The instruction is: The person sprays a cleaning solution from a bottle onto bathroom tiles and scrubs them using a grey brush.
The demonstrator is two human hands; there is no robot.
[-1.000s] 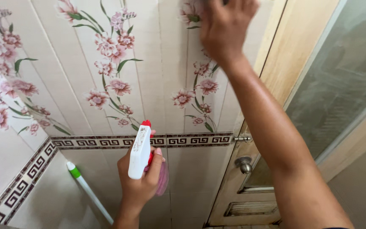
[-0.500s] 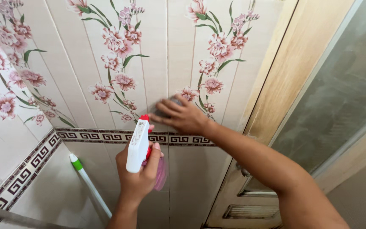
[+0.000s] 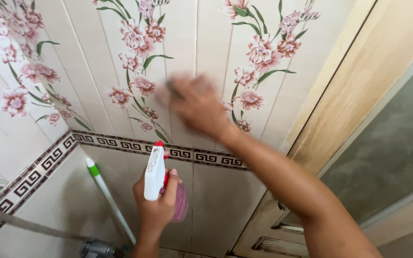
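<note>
We face a tiled wall [image 3: 72, 62] of glossy cream panels printed with pink flowers and green leaves, split by thin vertical seams. A dark border band [image 3: 120, 143] with a key pattern runs across it, and we place everything else from that band. Below the band the tiles are plain and pale. To the right of the band's end stands a light wooden door frame [image 3: 354, 81], smooth and grained, with a frosted glass panel [image 3: 397, 153] beyond it.

Compared with half a second earlier, our right hand [image 3: 194, 105] has moved up and away from the band, and the view has shifted so that a metal pipe and fitting [image 3: 96, 248] now show far below the band at the bottom edge.

The right hand lies just above the band, pressed flat against the flowered tiles and blurred; something dark shows at its fingertips, but we cannot tell what it is or how the hand holds it. Our left hand [image 3: 161, 205] sits just below the band, closed around a spray bottle [image 3: 155, 173], white and slim with a red nozzle that reaches the band and a pink body behind the fingers. Left of the bottle, below the band, leans a white pole with a green collar [image 3: 106, 196].
</note>
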